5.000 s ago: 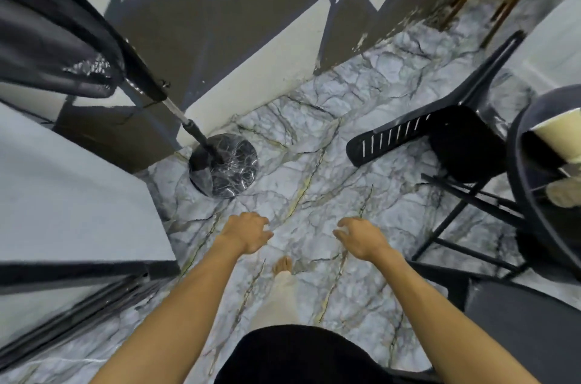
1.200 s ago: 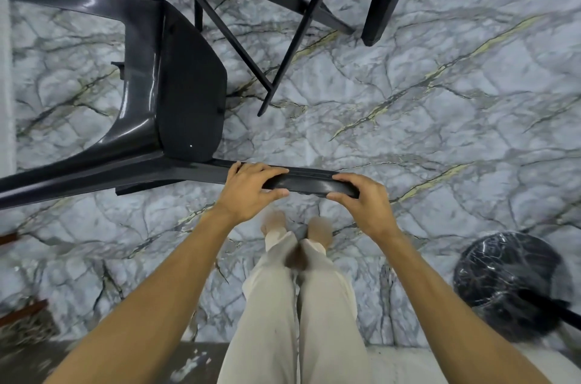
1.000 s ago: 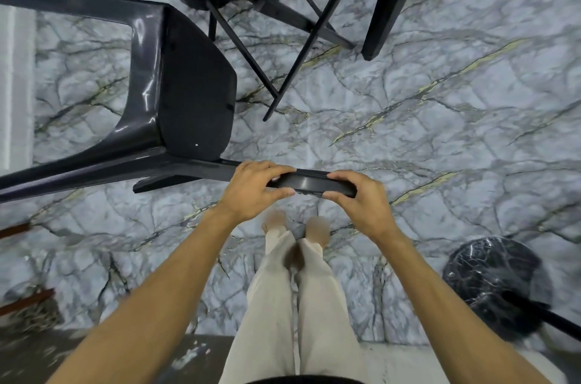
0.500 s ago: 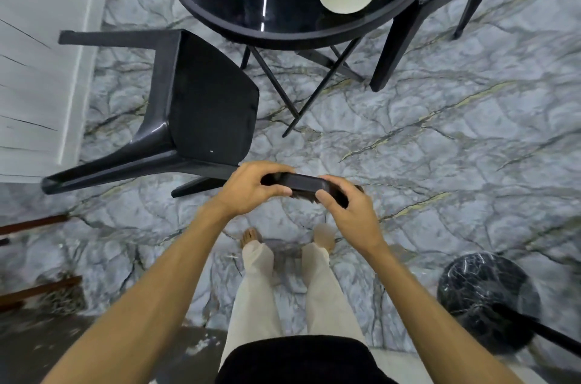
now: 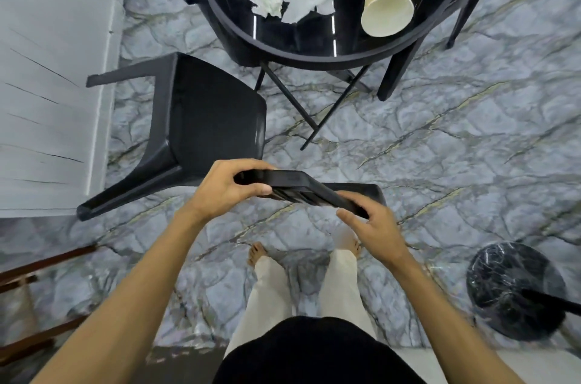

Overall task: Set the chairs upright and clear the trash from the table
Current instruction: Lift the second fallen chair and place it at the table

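The floor [image 5: 471, 132] is grey marble with yellowish veins. At the left stands a white panel [image 5: 47, 85] with thin dark lines. At the near right a round black base [image 5: 509, 289] sits on the floor, and a dark pole [image 5: 559, 305] goes from it to the right. At the near left are brown wooden bars [image 5: 41, 264].

Free room: bare floor [image 5: 456, 157] right of the chair [image 5: 217, 119], wide open.
Obstacles: table [image 5: 314, 57] just beyond the seat, its thin legs [image 5: 333, 109] splayed beside it; white panel [image 5: 53, 85] close on the left; round black base [image 5: 509, 292] at lower right.
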